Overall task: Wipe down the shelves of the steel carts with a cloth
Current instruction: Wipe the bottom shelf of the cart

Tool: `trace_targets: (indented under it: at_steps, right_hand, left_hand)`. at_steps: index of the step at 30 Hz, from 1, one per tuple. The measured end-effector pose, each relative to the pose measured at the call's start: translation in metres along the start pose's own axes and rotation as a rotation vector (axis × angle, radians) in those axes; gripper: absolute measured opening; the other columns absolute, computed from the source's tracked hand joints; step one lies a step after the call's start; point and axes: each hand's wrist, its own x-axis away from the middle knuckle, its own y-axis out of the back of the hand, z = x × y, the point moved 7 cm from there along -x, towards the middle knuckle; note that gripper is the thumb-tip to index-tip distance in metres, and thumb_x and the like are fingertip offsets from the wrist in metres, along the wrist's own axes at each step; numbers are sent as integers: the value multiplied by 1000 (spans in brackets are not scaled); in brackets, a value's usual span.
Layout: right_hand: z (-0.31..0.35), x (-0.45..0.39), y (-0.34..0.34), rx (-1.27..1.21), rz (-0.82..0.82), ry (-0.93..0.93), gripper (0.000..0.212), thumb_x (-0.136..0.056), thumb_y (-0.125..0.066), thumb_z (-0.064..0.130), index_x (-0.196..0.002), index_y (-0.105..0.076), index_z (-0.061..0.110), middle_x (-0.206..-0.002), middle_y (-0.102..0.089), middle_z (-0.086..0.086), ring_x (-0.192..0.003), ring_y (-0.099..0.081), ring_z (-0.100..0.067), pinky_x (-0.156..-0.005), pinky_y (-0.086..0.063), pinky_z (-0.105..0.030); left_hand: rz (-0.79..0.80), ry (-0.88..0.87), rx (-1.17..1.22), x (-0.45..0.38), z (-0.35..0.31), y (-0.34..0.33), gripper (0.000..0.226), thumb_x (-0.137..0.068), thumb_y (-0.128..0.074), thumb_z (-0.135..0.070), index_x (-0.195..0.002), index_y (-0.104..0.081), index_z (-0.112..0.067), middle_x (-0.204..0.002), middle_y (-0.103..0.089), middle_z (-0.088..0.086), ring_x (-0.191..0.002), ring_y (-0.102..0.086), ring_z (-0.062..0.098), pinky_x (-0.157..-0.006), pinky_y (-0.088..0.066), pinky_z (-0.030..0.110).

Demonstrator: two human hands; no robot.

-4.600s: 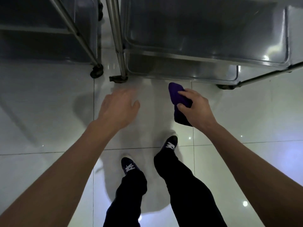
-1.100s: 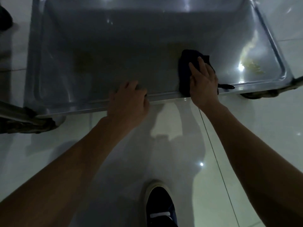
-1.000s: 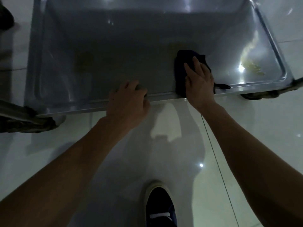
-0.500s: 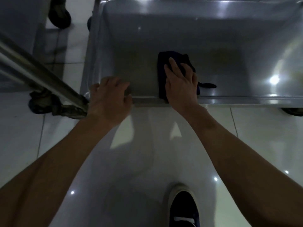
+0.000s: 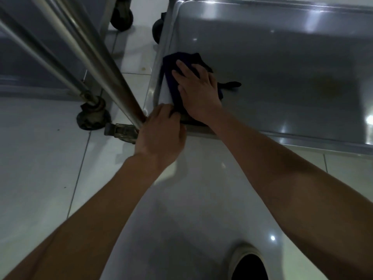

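The bottom shelf (image 5: 282,63) of a steel cart lies low over the floor, a shallow tray with a raised rim. A dark purple cloth (image 5: 173,65) lies in its near-left corner. My right hand (image 5: 196,89) presses flat on the cloth, fingers spread and pointing to the far left. My left hand (image 5: 161,134) grips the shelf's front rim at the corner, right beside the cart's steel leg (image 5: 96,59).
A second steel cart (image 5: 26,63) stands on the left, its leg ending in a caster (image 5: 91,113). Two more casters (image 5: 122,17) show at the back. The floor is glossy white tile (image 5: 40,168). My dark shoe (image 5: 250,267) is at the bottom.
My right hand has slid the cloth leftward along the shelf into its near-left corner. My left hand has shifted left along the front rim to the corner post.
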Motion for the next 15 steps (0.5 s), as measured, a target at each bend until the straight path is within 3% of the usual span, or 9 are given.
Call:
trace_targets:
  at_steps: [3, 8, 15]
  right_hand:
    - [8, -11, 0, 7, 16, 35, 50, -105, -33, 28, -154, -29, 30, -166, -11, 10, -150, -12, -27, -117, -14, -49]
    - [0, -2, 0, -12, -21, 32, 50, -105, -33, 29, -155, -30, 26, -166, -13, 8, -150, -15, -27, -118, -16, -46]
    - [-92, 47, 23, -65, -119, -181, 48, -105, -35, 26, -153, -36, 26, -165, -17, 10, -149, -16, -27, -116, -18, -45]
  left_hand:
    - [5, 11, 5, -1, 2, -1, 34, -100, -45, -28, -123, -62, -10, -126, -54, 11, -122, -48, 26, -106, -42, 37]
    - [-4, 30, 21, -2, -1, 2, 27, -98, -49, -27, -116, -60, -10, -118, -54, 10, -114, -51, 26, -95, -49, 41]
    - [14, -57, -87, -18, -41, 5, 32, -87, -53, -22, -118, -59, -14, -125, -54, 7, -119, -48, 30, -94, -44, 48]
